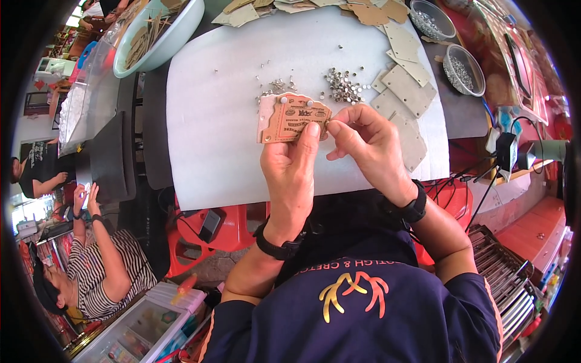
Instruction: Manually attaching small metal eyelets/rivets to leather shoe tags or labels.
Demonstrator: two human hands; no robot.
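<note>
My left hand (289,175) grips a brown printed piece (296,118) with a scalloped upper edge, thumb lying across its front. Two round silver caps sit along that upper edge, and a small hole shows at its lower left corner. A paler layer sticks out behind it on the left. At the right edge of the piece, my right hand (375,142) is closed in a pinch; what lies between its fingertips is hidden. Just beyond the hands are a heap of small silver caps (345,88) and, to its left, a looser scatter of small silver rivet posts (278,88).
A white sheet (212,133) covers the table. Flat grey-beige pieces (411,91) with holes lie along its right side. Two clear bowls (481,85) of metal bits stand far right, a pale basin (192,36) far left. Red stools (242,227) stand below; another person (112,260) is at left.
</note>
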